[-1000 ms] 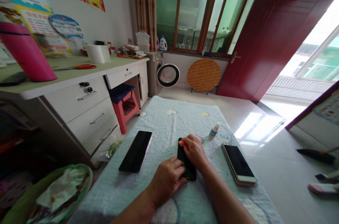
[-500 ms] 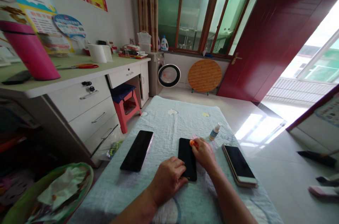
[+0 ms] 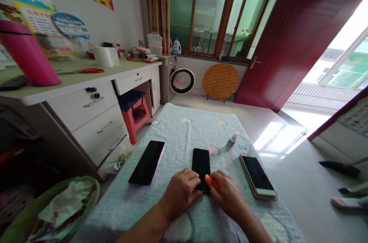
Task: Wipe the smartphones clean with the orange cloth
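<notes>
A black smartphone [image 3: 201,161] lies flat on the cloth-covered table, in front of me. My left hand [image 3: 184,187] is closed on its lower left edge, thumb at the bottom end and fingers along the side. Bunched in my right hand [image 3: 225,189] is an orange cloth [image 3: 212,183], pressed against the phone's lower right edge. Another dark phone [image 3: 147,162] rests to the left of my hands. On the right lies a white-framed phone [image 3: 257,174], seemingly stacked on another flat thing. A small spray bottle [image 3: 231,141] stands upright beyond my right hand.
A light blue patterned cloth [image 3: 184,132] covers the table. To the left are a green waste basket [image 3: 96,189], a red stool [image 3: 135,120] and a white desk [image 3: 86,114]. Farther back are a washing machine with its round door [image 3: 182,81] open and a round wooden tabletop [image 3: 220,82].
My right hand has slid the orange cloth from the phone's upper right corner down toward its lower right edge. My left hand keeps its hold on the phone.
</notes>
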A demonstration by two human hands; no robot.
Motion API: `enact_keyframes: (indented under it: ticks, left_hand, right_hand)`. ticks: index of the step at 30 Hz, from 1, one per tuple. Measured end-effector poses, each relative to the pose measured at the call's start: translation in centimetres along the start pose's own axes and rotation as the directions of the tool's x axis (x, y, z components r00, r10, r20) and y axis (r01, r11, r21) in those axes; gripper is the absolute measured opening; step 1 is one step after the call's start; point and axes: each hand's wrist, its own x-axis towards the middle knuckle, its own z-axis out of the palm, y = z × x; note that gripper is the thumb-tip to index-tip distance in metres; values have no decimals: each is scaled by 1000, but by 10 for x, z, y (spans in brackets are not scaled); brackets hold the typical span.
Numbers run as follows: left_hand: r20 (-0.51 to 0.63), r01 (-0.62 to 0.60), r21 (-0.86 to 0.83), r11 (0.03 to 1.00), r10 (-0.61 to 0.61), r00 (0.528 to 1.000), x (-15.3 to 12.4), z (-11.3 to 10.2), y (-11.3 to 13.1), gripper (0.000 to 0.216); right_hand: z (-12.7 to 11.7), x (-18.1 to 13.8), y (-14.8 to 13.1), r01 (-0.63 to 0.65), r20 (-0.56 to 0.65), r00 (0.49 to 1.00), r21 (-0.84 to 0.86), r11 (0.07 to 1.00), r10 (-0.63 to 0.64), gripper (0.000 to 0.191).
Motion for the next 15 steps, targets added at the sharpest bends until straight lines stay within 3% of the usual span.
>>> enact_keyframes:
  ticks: [6, 10, 12, 15]
  left_hand:
    - [-13, 3, -5, 1000, -3, 1000, -1, 1, 0, 24]
    - [-26, -7, -26, 1000, 6, 1000, -1, 2, -1, 19]
    - [-33, -1, -48, 999, 0, 999, 0, 3, -2, 17]
    - [-46, 16, -115, 993, -21, 999, 1, 3, -4, 21]
  right_hand:
    - [-11, -15, -7, 7, 100, 995, 44, 999, -11, 16]
    - [-24, -11, -7, 59, 164, 982, 187, 981, -91, 11]
    - [-26, -2, -5, 45, 159, 983, 290, 956, -94, 10]
    - [-20, 15, 1, -48, 81, 997, 414, 909, 15, 20]
